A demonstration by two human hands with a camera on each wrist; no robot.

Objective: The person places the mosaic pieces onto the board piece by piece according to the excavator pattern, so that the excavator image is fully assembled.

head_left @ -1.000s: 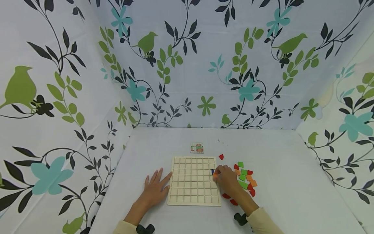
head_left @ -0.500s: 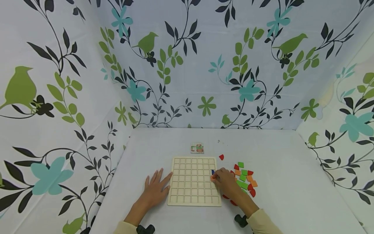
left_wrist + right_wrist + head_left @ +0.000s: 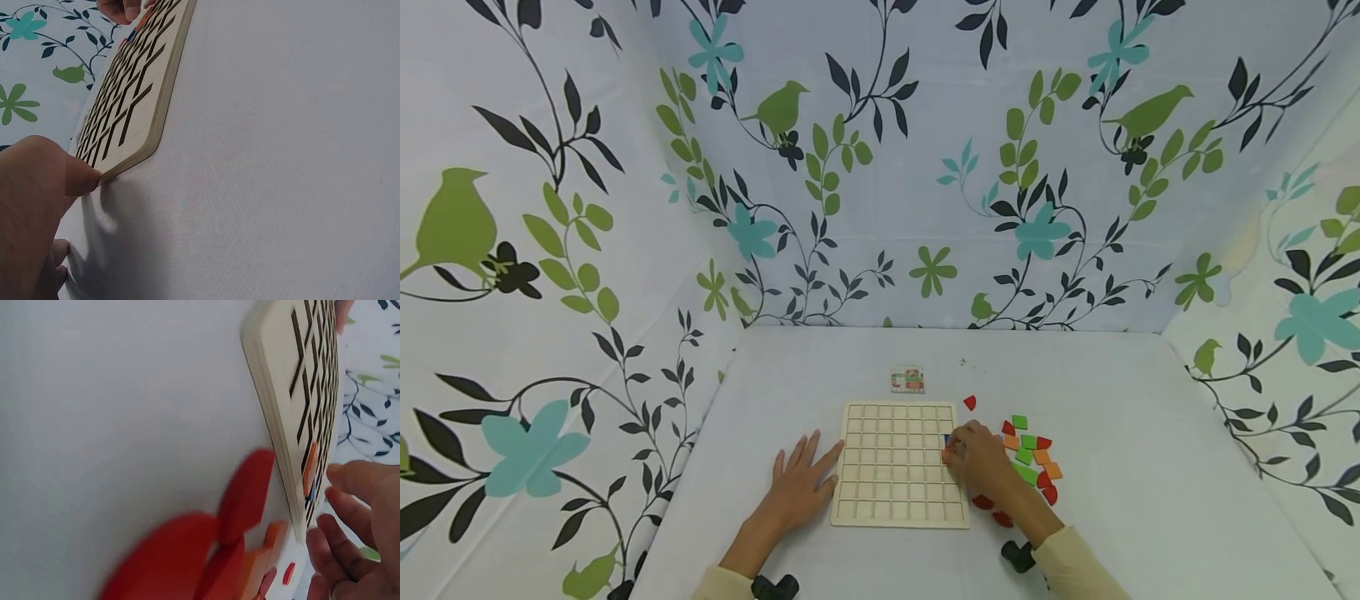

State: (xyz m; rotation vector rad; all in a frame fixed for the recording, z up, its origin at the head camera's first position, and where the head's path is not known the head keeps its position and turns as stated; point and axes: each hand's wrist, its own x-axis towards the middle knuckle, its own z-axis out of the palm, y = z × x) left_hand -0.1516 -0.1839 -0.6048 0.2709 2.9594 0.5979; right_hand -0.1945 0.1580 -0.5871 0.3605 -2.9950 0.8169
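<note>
A pale wooden board (image 3: 895, 479) with a grid of square cells lies flat on the white table. Fingers spread, my left hand (image 3: 801, 487) rests on the table at its left side, the thumb touching the board's edge in the left wrist view. Over the board's right edge is my right hand (image 3: 981, 462). Its thumb and fingers stand slightly apart in the right wrist view, right by an orange piece (image 3: 310, 470) and a small blue piece (image 3: 311, 492) on the board. In the head view the right hand partly covers both pieces.
Right of the board lie several loose pieces: red ones (image 3: 1049, 495), green squares (image 3: 1019, 422) and orange ones (image 3: 1054, 471). A lone red piece (image 3: 970, 402) sits by the far right corner. Beyond the board lies a small printed card (image 3: 907, 379). Patterned cloth (image 3: 865, 167) surrounds the table.
My right hand has moved slightly left and set the orange piece on the board below the blue one; its fingers have since come off it. The left hand stays put.
</note>
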